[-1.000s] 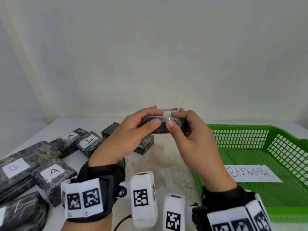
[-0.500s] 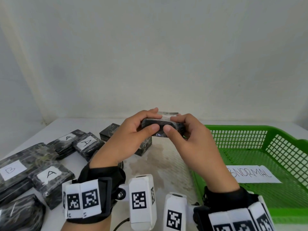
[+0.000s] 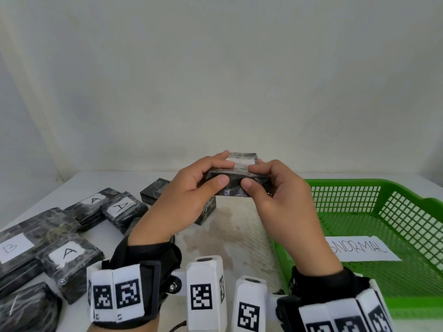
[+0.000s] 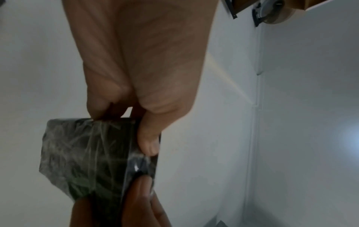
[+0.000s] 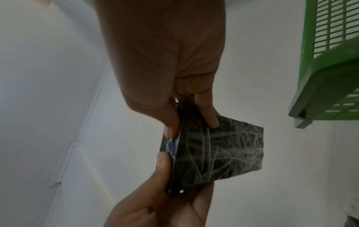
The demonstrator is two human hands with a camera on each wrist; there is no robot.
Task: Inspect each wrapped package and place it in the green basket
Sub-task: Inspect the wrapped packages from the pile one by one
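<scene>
Both hands hold one small black package wrapped in clear film (image 3: 236, 180) above the middle of the table. My left hand (image 3: 191, 195) pinches its left end between thumb and fingers. My right hand (image 3: 275, 195) pinches its right end the same way. A white label strip shows on the package's top face. The left wrist view shows the crinkled film on the package (image 4: 87, 153), and the right wrist view shows the same package (image 5: 223, 150) from below. The green basket (image 3: 407, 212) stands to the right, with a paper slip (image 3: 359, 248) reading "ABNORMAL" on its floor.
Several wrapped black packages lie at the left of the table, some labelled A (image 3: 69, 254) and one labelled B (image 3: 14, 246). One more unlabelled black box (image 3: 155, 191) sits behind my left hand. A white wall rises close behind the table.
The package has tipped in my hands, so its top face with the white label now shows. Both hands stayed in about the same place above the table.
</scene>
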